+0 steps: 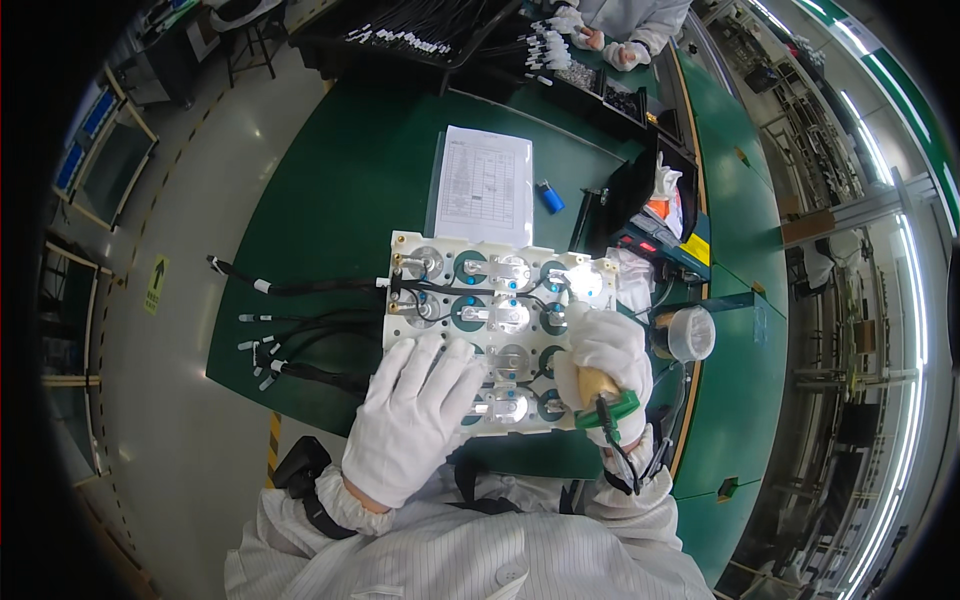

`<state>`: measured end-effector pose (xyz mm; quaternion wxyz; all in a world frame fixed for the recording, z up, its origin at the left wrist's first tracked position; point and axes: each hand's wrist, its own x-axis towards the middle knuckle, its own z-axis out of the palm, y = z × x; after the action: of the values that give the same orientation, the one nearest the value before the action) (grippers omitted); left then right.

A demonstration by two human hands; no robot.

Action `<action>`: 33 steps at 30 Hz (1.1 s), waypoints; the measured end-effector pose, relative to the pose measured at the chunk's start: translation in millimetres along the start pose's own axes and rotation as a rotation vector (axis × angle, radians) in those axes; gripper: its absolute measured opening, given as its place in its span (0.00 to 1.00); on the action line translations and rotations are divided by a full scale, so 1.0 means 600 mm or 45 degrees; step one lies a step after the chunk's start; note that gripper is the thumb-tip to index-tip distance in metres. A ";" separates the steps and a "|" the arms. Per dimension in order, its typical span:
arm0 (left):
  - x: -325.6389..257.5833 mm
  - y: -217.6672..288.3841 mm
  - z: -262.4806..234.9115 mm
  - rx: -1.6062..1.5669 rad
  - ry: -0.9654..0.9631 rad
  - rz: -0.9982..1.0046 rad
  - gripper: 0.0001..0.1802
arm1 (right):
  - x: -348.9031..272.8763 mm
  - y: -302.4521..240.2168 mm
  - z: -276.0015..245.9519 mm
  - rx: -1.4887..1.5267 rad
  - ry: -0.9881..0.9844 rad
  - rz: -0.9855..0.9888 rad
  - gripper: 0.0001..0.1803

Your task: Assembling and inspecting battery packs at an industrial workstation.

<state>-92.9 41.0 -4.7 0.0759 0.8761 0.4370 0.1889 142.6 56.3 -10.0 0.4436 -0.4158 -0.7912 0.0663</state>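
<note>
A white plate (402, 345) with rows of round cells, shiny metal tabs and blue dots lies on the green table in front of me. My left hand (412, 420), in a white glove, rests palm down on the plate's near left part, fingers stretched out. In a matching glove, my right hand (607, 355) is closed round a corded hand tool (603, 395) with a tan body and a green end. Its tip is hard to make out over the plate's right side. Black wire bundles (320, 287) with white labels run leftward off the plate.
Beyond the plate lie a printed sheet (485, 190) and a blue cylinder (550, 197). Black bins (580, 97) and a black tray (395, 62) of wires stand farther back, where another person's hands (610, 48) work. A clear round tub (690, 333) stands at the right.
</note>
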 end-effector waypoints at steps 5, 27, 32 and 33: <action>0.002 0.000 0.001 -0.001 0.003 0.002 0.30 | 0.002 -0.011 0.000 -0.167 0.036 0.017 0.19; 0.015 0.021 -0.008 0.097 -0.111 0.045 0.36 | -0.038 -0.022 -0.021 1.040 0.888 1.030 0.16; 0.007 0.019 0.000 0.162 -0.067 0.082 0.38 | -0.038 -0.016 -0.019 1.032 0.890 1.057 0.16; 0.007 0.018 0.002 0.165 -0.054 0.091 0.39 | -0.039 -0.014 -0.016 1.009 0.903 1.038 0.16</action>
<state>-82.3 37.6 -1.8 0.0214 0.8980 0.4152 0.1441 151.1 31.7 -15.1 0.7352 -0.4839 -0.2930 0.3735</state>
